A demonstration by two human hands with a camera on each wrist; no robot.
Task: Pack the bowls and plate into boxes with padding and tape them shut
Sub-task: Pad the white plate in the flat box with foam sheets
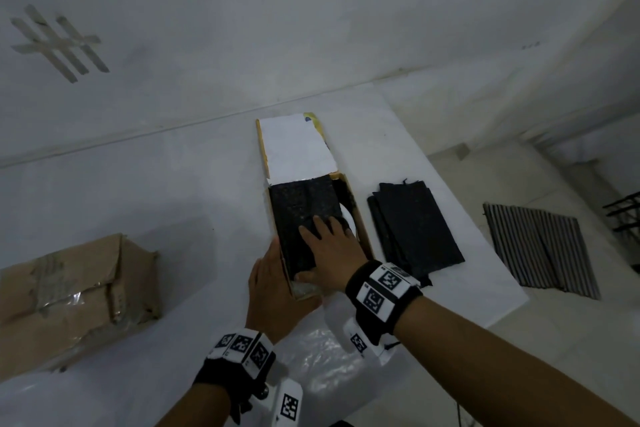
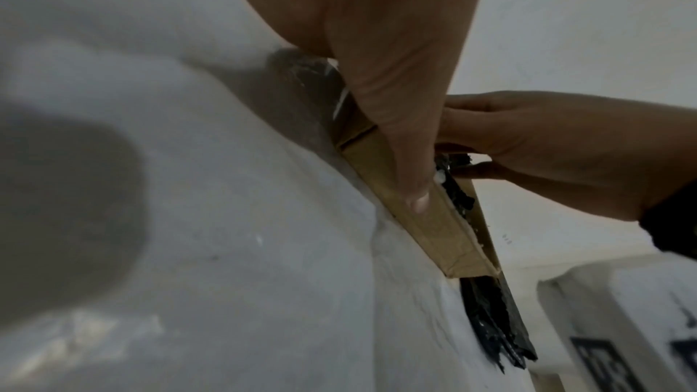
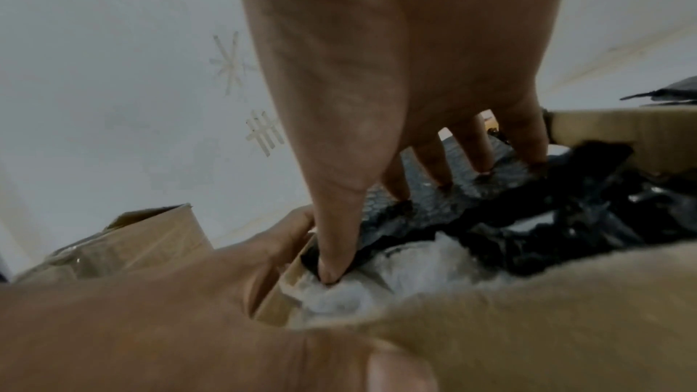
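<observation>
Here, right hand [image 1: 329, 250] flat on black padding [image 1: 298, 211], left hand [image 1: 270, 284] against box [image 1: 359, 218]

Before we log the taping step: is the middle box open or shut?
Open. The box has its lid flipped back, white side up; the right hand presses black padding down inside it.
</observation>
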